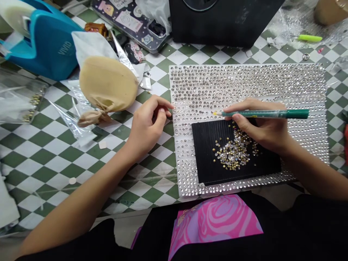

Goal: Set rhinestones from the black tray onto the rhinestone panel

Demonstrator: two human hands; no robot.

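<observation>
In my right hand (pixel 265 127) is a green pencil (pixel 269 114) with a pale yellowish tip, held nearly level. The tip points left, over a board (pixel 174 159) set with rows of clear rhinestones (pixel 217 78). Below that hand, a black ridged tray (pixel 203 152) rests on the board, carrying a heap of loose gold-backed rhinestones (pixel 231 154). My left hand (pixel 148 125) lies at the board's left edge, fingers loosely curled, a gap between thumb and index. The index fingertip meets the edge; nothing shows in this hand.
A tan knotted pouch (pixel 108 83) and a blue tape dispenser (pixel 54 47) stand left. A patterned phone case (pixel 130 21) and a black box (pixel 212 29) are at the back. A lime-green tool (pixel 310 38) lies back right. Checkered cloth (pixel 152 163) covers the table.
</observation>
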